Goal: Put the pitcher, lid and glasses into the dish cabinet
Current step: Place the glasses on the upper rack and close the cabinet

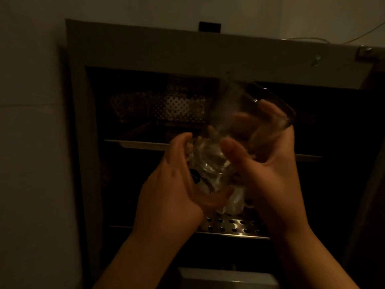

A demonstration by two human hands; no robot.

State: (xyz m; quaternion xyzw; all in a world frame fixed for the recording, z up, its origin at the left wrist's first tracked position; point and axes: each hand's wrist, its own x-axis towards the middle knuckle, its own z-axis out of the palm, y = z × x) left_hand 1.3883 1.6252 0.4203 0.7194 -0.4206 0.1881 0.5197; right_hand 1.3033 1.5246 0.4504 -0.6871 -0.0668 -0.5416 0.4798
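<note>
Since it's clear glass, the glass [210,163] at frame centre should be rigid, brittle and probably slick; I'd call it light enough for one hand. Best hold in my view: wrap round the lower wall near the thick base, thumb opposite the fingers, nothing on the rim.

Look: transparent, heavy-looking base catching highlights, walls almost lost in the dim light. A second, larger glass piece [256,113] sits up and to the right of it, tilted, motion-blurred; can't tell whether it's another tumbler or the pitcher.

Left hand [173,184], centre-left, fingers and thumb curled round the lower glass from the left and below. Right hand [268,163], centre-right, cups the upper piece, thumb forward, fingertips curled behind its wall. Both are gripping glass, neither is spread wide. The two pieces appear to touch or nest; can't confirm.

Both are held in front of the open dish cabinet [87,142], which fills mid-frame. Perforated lower shelf [229,224] sits just below the hands, with something white [235,201] on it, partly hidden. An upper shelf edge [135,143] runs behind the hands, with a perforated back panel [177,107] above it. Lighting is very poor.

Risk call: glass-on-glass knock while separating, or clipping the shelf edge.
</note>
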